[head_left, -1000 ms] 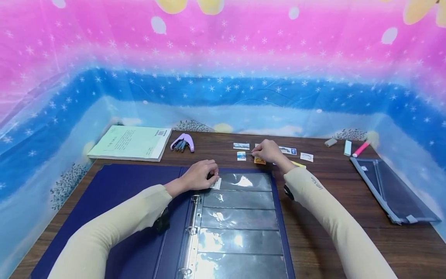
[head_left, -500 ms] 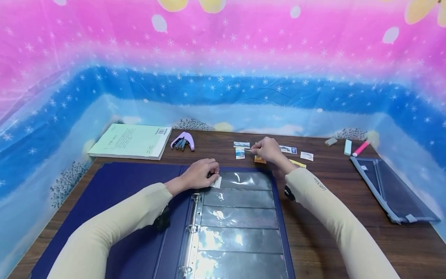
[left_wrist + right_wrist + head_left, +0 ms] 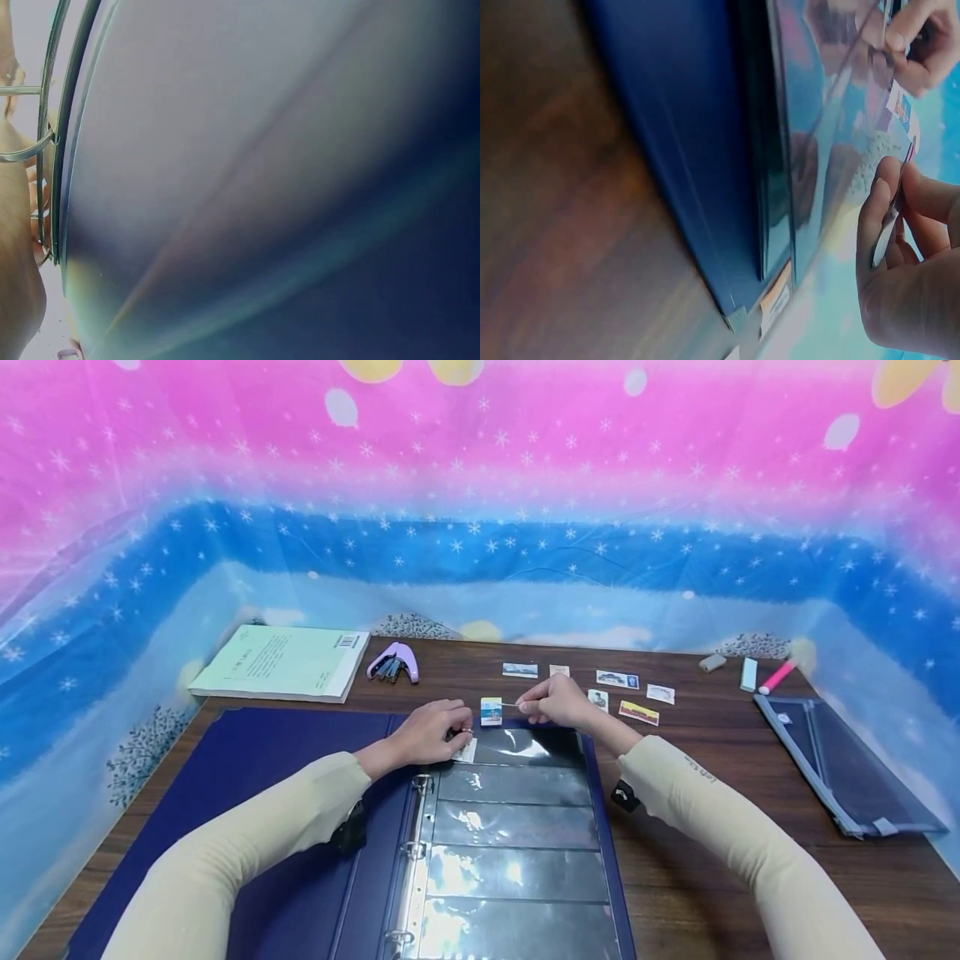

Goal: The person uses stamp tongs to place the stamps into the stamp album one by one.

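Observation:
My right hand (image 3: 555, 702) pinches a pair of metal tweezers (image 3: 887, 234). At the tweezers' tips hangs a small blue-and-white stamp (image 3: 491, 712), just beyond the top edge of the open navy ring binder (image 3: 300, 827). My left hand (image 3: 431, 732) lies at the top left of the clear pocket page (image 3: 517, 827), its thumb and fingers pinching the page's top pocket. A whitish stamp (image 3: 467, 752) shows in that pocket, partly covered by the thumb. In the left wrist view, page and rings (image 3: 30, 154) hide most of the left hand.
Several loose stamps (image 3: 639, 713) lie on the wooden table behind and right of the binder. A pale green book (image 3: 281, 664) and a purple stapler (image 3: 393, 664) stand back left. An eraser (image 3: 748, 675), a pink marker (image 3: 777, 677) and a mesh pouch (image 3: 847, 768) lie right.
My right hand has lifted the blue-and-white stamp with the tweezers from among the other stamps and brought it left and nearer, to the binder's top edge. The left hand has stayed put.

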A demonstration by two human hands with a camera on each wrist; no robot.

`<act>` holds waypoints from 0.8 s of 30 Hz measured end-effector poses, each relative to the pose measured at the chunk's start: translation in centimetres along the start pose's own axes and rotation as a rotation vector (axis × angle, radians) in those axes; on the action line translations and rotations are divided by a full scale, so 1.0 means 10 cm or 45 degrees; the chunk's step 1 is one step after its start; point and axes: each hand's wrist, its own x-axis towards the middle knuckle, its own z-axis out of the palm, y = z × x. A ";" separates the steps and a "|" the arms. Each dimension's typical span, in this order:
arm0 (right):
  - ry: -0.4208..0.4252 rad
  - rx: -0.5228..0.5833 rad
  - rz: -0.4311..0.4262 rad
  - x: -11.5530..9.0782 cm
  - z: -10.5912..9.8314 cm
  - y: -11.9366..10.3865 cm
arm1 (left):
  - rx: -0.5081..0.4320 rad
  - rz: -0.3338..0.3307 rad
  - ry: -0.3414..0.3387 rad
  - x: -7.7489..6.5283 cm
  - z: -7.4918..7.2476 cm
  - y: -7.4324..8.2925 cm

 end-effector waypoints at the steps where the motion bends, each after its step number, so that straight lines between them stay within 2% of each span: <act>1: -0.011 -0.001 -0.004 -0.01 0.02 0.01 | 0.002 0.006 0.005 0.00 0.00 0.00; 7: -0.041 -0.047 -0.029 -0.05 0.08 0.04 | 0.000 0.025 0.023 0.00 0.00 0.00; 16: -0.085 -0.091 -0.029 -0.09 0.10 0.08 | 0.020 0.005 0.001 0.00 0.02 -0.01; 24: -0.180 -0.135 -0.022 -0.06 0.06 0.06 | 0.026 0.010 0.004 0.00 0.01 -0.01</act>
